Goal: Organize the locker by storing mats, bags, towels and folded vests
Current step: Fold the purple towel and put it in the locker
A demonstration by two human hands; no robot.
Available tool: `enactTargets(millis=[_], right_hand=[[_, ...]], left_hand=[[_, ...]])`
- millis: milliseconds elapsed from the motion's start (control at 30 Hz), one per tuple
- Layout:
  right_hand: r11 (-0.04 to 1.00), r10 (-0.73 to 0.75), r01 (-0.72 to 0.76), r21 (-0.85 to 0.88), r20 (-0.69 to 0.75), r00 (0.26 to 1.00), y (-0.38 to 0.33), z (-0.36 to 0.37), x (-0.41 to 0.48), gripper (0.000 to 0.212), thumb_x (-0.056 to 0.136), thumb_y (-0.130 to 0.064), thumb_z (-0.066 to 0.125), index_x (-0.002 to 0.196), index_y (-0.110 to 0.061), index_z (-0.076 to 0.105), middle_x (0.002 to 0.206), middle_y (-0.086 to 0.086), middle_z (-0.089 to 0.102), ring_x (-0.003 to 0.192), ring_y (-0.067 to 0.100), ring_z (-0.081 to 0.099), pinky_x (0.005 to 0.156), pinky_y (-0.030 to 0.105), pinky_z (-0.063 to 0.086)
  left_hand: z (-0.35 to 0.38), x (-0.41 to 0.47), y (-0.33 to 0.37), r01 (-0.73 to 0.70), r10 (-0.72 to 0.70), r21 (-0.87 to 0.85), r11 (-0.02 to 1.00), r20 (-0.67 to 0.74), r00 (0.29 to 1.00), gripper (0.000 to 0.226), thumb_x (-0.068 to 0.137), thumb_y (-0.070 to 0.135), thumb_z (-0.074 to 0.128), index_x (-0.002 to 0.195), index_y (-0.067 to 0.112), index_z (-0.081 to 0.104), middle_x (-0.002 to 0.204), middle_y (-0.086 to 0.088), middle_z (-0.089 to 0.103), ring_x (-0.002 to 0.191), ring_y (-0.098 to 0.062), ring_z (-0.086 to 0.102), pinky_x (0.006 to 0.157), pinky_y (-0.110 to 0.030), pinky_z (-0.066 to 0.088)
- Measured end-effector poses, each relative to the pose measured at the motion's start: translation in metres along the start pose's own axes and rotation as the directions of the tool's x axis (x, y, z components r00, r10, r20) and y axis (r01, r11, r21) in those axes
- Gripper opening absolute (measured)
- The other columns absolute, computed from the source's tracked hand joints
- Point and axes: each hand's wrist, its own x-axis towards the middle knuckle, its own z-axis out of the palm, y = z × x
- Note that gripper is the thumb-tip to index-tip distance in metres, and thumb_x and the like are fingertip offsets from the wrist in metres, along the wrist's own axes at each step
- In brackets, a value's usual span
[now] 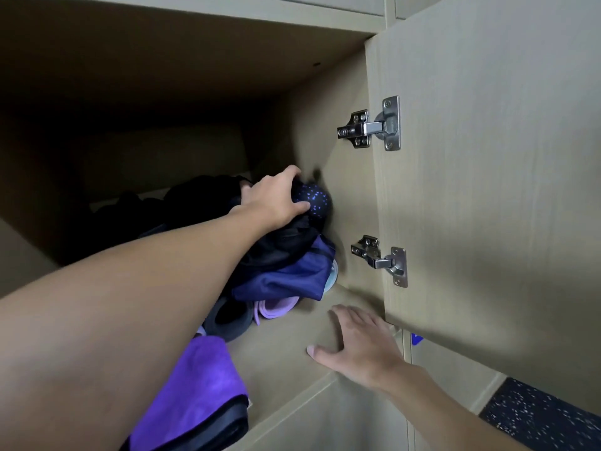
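- Our left grip (276, 198) curls around a dark speckled ball (314, 200) beside the locker wall (344, 203).
- Our right grip (361, 346) rests flat on the shelf (286, 356), fingers spread, holding nothing.

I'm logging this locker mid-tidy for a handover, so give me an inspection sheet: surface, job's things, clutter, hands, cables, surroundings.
Surface: locker shelf, pale wood board.
Job's things: purple towel folded at front left; dark rolled mat and lilac rolled mat lying end-on behind it; navy bag on them; black bag on top.
Clutter: speckled round object against the right wall; dark shapes further back, too dim to tell.
Hands: left hand grips the speckled round object; right hand rests flat on the shelf near its front.
Cables: nothing seen.
Surroundings: open door with two metal hinges; speckled floor below right.
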Motion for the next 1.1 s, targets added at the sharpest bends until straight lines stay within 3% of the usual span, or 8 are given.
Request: enactTargets(millis=[367,467,533,600,667,733,867,1100], right_hand=[[0.997,0.02,-0.023,0.077,0.047,0.999,-0.001,-0.004,0.002,0.093,0.079,-0.073,0.054,0.152,-0.026,0.022,0.155,-0.009,0.033,0.145,0.009,0.022,0.117,0.028,0.013],[0.937,0.046,-0.04,0.348,-0.009,0.999,-0.003,-0.012,0.006,0.096,0.077,-0.06,0.07,0.152,-0.032,0.018,0.153,-0.011,0.036,0.142,0.009,0.031,0.117,0.031,0.022],[0.805,0.059,0.015,0.593,-0.105,0.993,-0.011,-0.017,0.015,0.09,0.08,-0.041,0.076,0.152,-0.031,0.022,0.152,-0.011,0.037,0.139,0.007,0.036,0.117,0.031,0.028],[0.704,0.064,0.068,0.707,-0.158,0.985,-0.023,-0.019,0.026,0.082,0.084,-0.026,0.075,0.151,-0.029,0.027,0.15,-0.011,0.039,0.132,0.011,0.046,0.114,0.034,0.036],[0.674,0.044,0.132,0.727,-0.219,0.975,-0.033,-0.017,0.04,0.081,0.085,-0.018,0.073,0.152,-0.029,0.028,0.152,-0.006,0.037,0.134,0.017,0.045,0.113,0.043,0.038],[0.691,0.013,0.182,0.7,-0.264,0.965,-0.037,-0.013,0.054,0.083,0.085,-0.011,0.072,0.153,-0.026,0.027,0.156,-0.002,0.033,0.143,0.016,0.033,0.117,0.044,0.031],[0.741,-0.008,0.23,0.631,-0.334,0.943,-0.041,-0.011,0.083,0.082,0.085,-0.011,0.073,0.153,-0.024,0.028,0.157,0.0,0.034,0.144,0.015,0.032,0.119,0.038,0.026],[0.737,-0.031,0.234,0.634,-0.315,0.949,-0.055,-0.015,0.138,0.075,0.088,-0.011,0.07,0.152,-0.018,0.031,0.155,0.001,0.038,0.143,0.014,0.034,0.117,0.024,0.024]], left_hand=[[-0.009,-0.027,0.004,-0.1,0.099,-0.024,0.995,-0.06,0.993,0.05,0.087,0.054,0.065,0.13,0.03,0.054,0.126,0.005,0.062,0.123,-0.021,0.054,0.108,-0.049,0.025],[-0.008,-0.056,0.0,-0.174,0.181,0.099,0.98,-0.066,0.981,0.058,0.082,0.062,0.063,0.133,0.035,0.051,0.137,0.005,0.054,0.133,-0.02,0.044,0.112,-0.057,0.017],[-0.002,-0.072,-0.011,-0.185,0.191,0.225,0.957,-0.003,0.982,0.067,0.08,0.068,0.061,0.139,0.043,0.044,0.153,0.003,0.035,0.146,-0.022,0.022,0.111,-0.068,0.01],[0.005,-0.081,-0.026,-0.15,0.141,0.267,0.952,0.054,0.989,0.072,0.08,0.071,0.058,0.145,0.048,0.035,0.162,0.002,0.017,0.152,-0.02,0.003,0.108,-0.076,0.008],[0.011,-0.084,-0.041,-0.113,0.098,0.227,0.967,0.075,0.992,0.077,0.081,0.07,0.058,0.148,0.051,0.026,0.164,0.002,0.008,0.152,-0.015,-0.006,0.107,-0.078,0.009],[0.016,-0.082,-0.052,-0.101,0.087,0.196,0.975,0.079,0.993,0.081,0.081,0.069,0.06,0.15,0.053,0.02,0.165,0.002,0.006,0.151,-0.013,-0.008,0.108,-0.077,0.011],[0.026,-0.067,-0.064,-0.063,0.056,0.141,0.988,0.05,0.997,0.086,0.078,0.071,0.061,0.149,0.055,0.016,0.164,-0.001,0.012,0.152,-0.019,-0.001,0.108,-0.075,0.013],[0.033,-0.04,-0.093,-0.013,0.01,0.036,0.999,0.077,0.997,0.095,0.073,0.076,0.063,0.147,0.06,0.007,0.163,-0.001,0.02,0.153,-0.026,0.002,0.111,-0.071,0.018]])
